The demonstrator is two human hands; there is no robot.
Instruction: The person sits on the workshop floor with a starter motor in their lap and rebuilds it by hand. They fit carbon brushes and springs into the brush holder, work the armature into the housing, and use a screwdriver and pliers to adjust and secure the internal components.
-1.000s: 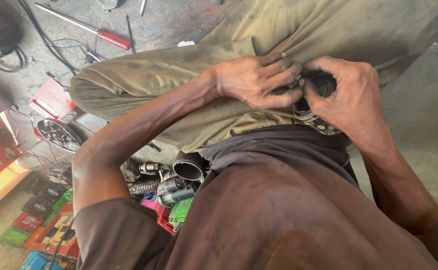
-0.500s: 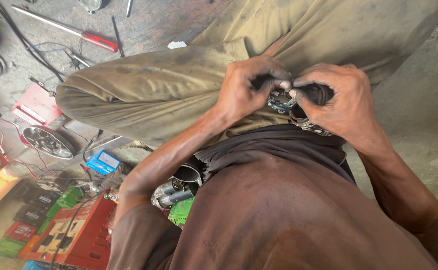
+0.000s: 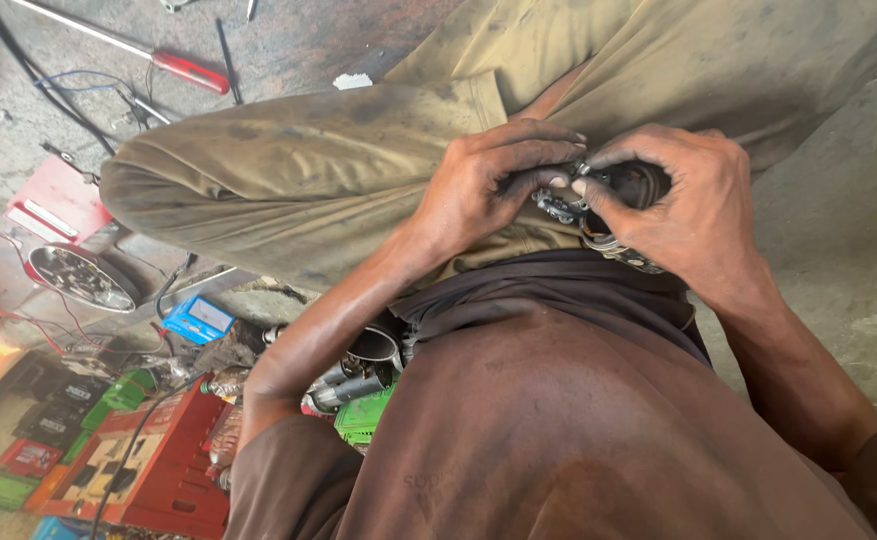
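On my lap, against the olive trousers (image 3: 339, 170), both hands are closed around one small metal part (image 3: 562, 206), a dark, greasy piece with a ringed or toothed edge showing below it.

Left hand (image 3: 489, 190): fingers curled tight, fingertips pressing down on the top of the part from the left. Nothing else in it.

Right hand (image 3: 684, 205): wrapped round a dark rounded body that continues from the part, thumb and forefinger pinched at the small bright bit where the two hands meet. Palm side hidden, so I cannot tell how much of the body it encloses.

Step in hand, as I judge it: working a small fitting on or off the part with the fingertips, one hand steadying, the other picking. Which way it goes I cannot tell; the joint is covered by my fingers.

Next move calls for: a firm hold by the right hand, fine fingertip force from the left, and keeping the piece over my lap so that nothing small drops.

Floor, well apart to my left: red-handled screwdriver (image 3: 174, 65), round chrome lamp (image 3: 84, 278), small blue meter (image 3: 199, 318), red crate (image 3: 149, 470).
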